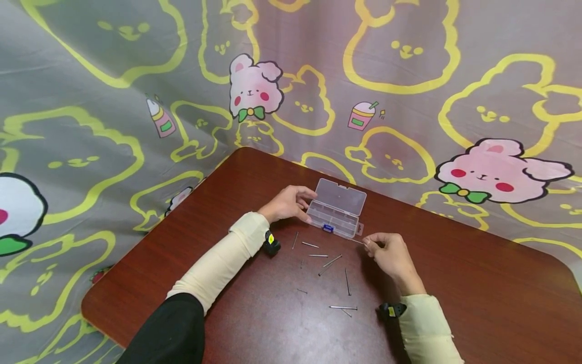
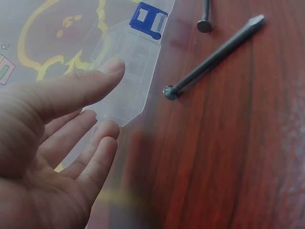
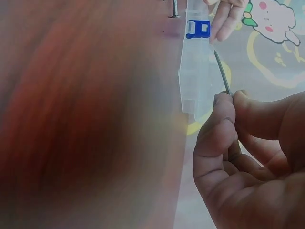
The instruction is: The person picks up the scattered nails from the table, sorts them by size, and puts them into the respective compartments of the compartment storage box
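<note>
A clear plastic compartment box with a blue latch stands on the table, its lid raised at the back. My left hand holds the box's left end, thumb along the front and fingers behind. To the right of the box, my right hand pinches a thin nail between thumb and index finger. The nail's pointed end is directed toward the box. Several loose nails of different lengths lie scattered on the table in front of the box.
The brown wooden table has rounded corners. Behind it and along its left side hangs a grey curtain printed with yellow outlines and rabbit faces. A hanging tab sticks out from the box's right end.
</note>
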A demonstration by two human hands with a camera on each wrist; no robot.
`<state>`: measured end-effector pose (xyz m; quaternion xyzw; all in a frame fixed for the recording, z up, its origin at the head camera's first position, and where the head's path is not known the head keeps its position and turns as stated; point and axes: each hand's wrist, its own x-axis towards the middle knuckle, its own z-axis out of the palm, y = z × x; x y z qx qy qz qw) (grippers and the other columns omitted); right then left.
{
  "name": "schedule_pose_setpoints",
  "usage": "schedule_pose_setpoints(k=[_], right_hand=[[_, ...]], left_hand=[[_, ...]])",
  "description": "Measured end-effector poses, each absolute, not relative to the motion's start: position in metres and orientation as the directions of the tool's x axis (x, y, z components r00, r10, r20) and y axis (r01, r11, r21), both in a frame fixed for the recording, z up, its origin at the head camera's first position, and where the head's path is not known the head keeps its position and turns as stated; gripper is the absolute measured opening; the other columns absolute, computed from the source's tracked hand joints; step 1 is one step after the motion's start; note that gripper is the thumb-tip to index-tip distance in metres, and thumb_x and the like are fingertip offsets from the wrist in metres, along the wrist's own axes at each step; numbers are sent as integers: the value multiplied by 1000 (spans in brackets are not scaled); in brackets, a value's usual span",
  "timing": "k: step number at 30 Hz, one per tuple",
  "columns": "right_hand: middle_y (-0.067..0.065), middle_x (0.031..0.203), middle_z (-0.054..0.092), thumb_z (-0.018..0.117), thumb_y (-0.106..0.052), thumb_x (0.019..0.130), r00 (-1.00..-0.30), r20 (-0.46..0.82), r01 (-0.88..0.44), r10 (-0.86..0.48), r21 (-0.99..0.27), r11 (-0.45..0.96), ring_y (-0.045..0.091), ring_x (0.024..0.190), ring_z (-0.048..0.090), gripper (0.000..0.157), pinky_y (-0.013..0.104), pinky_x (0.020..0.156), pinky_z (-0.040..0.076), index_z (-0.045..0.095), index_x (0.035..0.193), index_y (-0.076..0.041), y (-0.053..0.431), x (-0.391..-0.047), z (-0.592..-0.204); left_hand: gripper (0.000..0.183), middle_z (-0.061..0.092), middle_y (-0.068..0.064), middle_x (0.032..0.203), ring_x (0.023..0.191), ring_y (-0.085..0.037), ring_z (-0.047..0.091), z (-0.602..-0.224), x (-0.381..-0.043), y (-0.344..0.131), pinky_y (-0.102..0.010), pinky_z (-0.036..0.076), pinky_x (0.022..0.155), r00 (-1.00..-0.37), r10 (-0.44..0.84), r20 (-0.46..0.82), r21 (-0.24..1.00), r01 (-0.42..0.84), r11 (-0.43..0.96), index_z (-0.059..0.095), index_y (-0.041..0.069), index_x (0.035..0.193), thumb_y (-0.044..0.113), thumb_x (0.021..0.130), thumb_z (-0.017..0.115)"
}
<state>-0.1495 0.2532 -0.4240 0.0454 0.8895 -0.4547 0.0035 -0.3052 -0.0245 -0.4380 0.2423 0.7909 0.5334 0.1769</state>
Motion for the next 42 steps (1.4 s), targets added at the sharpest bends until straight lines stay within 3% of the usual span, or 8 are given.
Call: schedule_pose_setpoints(k=[12,21,29,42], right_hand=[[11,81,69,64,-9,100,-994,-30,86,107,-814,574,18,71,59,18,26,58,47,74,97,5,244,-173,-426],[5,76,66,64,-14,99,-993,8,77,119,-720,690,21,71,55,21,32,62,44,76,94,2,235,-191,-418],[7,79,68,65,-10,96,-994,94,-12,59,-619,785,27,77,56,18,37,67,44,77,91,1,225,-197,-413],[5,83,71,67,-14,97,-993,91,0,73,-621,783,26,81,58,16,37,68,46,80,96,-4,221,-199,-417]], left_hand=[[69,65,-10,130,104,-25,63,-439,-304,-26,-31,57,84,-810,586,-9,935,201,292,66,2,128,-6,65,92],[67,65,-9,128,103,-24,63,-440,-305,-26,-31,57,83,-813,582,-11,933,201,298,67,4,127,-5,65,92],[65,67,-11,124,102,-24,65,-440,-305,-26,-31,57,82,-812,583,2,929,218,300,68,2,123,-4,64,93],[64,68,-10,124,100,-24,65,-440,-305,-26,-31,56,86,-814,581,10,930,221,293,68,3,122,-5,64,93]])
